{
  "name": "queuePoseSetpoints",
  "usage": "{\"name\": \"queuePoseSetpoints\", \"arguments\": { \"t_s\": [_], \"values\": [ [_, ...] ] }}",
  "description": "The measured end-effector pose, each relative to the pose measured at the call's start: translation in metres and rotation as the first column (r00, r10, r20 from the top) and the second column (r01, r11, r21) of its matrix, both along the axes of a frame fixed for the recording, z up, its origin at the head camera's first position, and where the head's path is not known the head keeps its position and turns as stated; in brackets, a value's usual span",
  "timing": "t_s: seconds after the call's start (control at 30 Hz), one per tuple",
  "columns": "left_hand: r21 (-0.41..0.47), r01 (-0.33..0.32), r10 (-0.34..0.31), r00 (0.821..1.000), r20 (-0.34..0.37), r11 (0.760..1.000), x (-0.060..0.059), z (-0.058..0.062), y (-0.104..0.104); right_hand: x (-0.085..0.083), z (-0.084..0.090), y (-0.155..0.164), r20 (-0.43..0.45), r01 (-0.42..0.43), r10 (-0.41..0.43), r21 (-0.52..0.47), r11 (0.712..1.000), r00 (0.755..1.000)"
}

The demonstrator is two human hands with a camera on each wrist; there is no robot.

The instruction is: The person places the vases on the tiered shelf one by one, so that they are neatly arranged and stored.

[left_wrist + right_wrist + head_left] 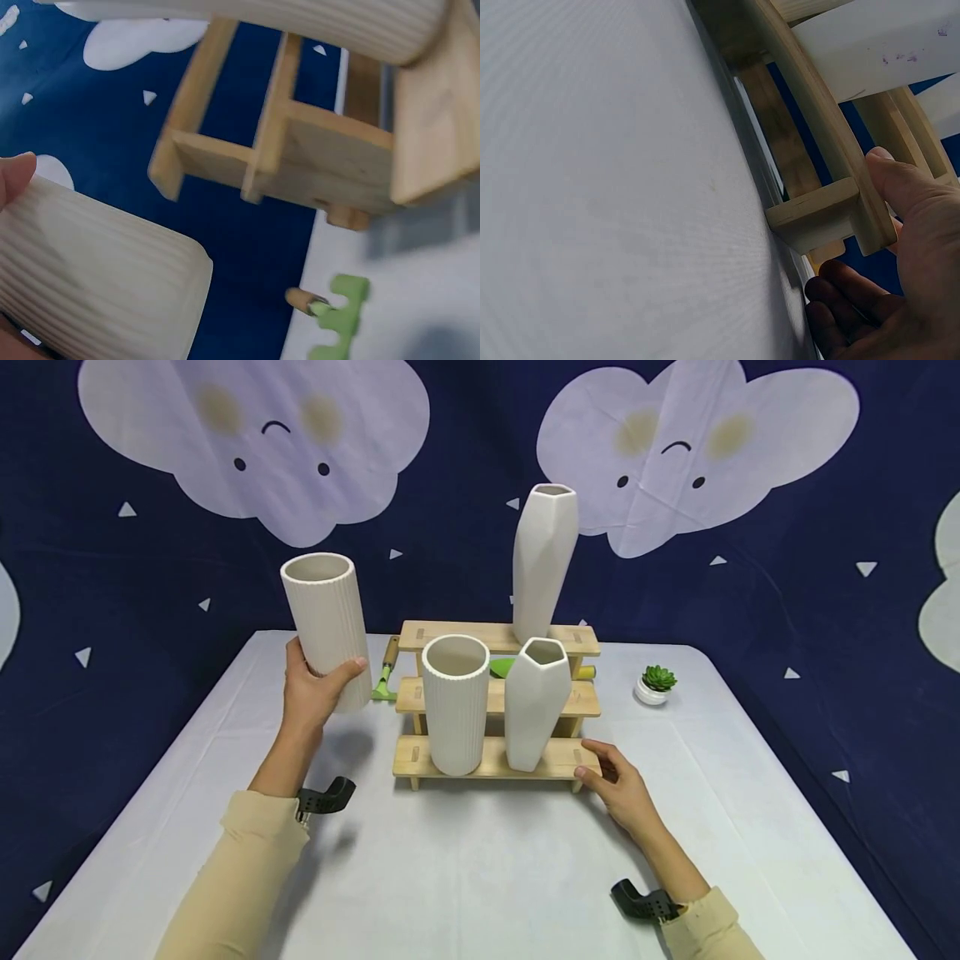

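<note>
My left hand (309,695) holds a white ribbed cylindrical vase (328,618) in the air, left of a three-step wooden stand (409,760). The thumb lies across the vase's front. In the left wrist view the vase's ribbed side (112,277) fills the lower left. At the right end of the lowest step, my right hand (621,787) grips the board, thumb in front. Below the board end its other fingers (847,292) curl in the right wrist view. A second ribbed vase (457,718) and a faceted white vase (534,710) stand on the lowest step.
On the top step stands a tall faceted vase (543,560). Behind the stand's left side lies a green hand rake (386,672) with a wooden handle; another green tool (501,667) shows between the steps. A small potted succulent (657,683) sits right on the white-covered table (480,877).
</note>
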State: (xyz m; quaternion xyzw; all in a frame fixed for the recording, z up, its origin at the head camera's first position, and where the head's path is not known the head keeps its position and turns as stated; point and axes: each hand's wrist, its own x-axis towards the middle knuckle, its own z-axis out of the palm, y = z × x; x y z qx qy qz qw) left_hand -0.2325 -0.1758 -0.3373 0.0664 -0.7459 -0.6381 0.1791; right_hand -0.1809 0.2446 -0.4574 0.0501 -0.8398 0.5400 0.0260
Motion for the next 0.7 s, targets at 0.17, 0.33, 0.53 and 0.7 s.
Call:
{"name": "queuePoseSetpoints", "arguments": {
  "t_s": [0.17, 0.33, 0.53, 0.7],
  "values": [
    [0.006, 0.053, -0.052, 0.998, -0.036, 0.999, -0.002, 0.016, 0.006, 0.006, 0.012, -0.005, 0.004, 0.0, 0.0, -0.008, 1.0, 1.0],
    [0.008, 0.09, -0.089, 0.993, -0.076, 0.996, -0.006, 0.033, 0.013, 0.011, 0.021, -0.009, -0.001, 0.0, 0.0, 0.012, 1.0, 1.0],
    [0.003, 0.127, -0.127, 0.988, -0.093, 0.992, -0.013, 0.046, 0.022, 0.003, 0.007, -0.002, -0.005, 0.002, -0.002, 0.01, 1.0, 1.0],
    [0.021, 0.177, -0.174, 0.979, -0.111, 0.984, -0.017, 0.054, 0.029, -0.001, -0.003, 0.002, -0.025, -0.005, 0.006, 0.017, 1.0, 1.0]
  ]
}}
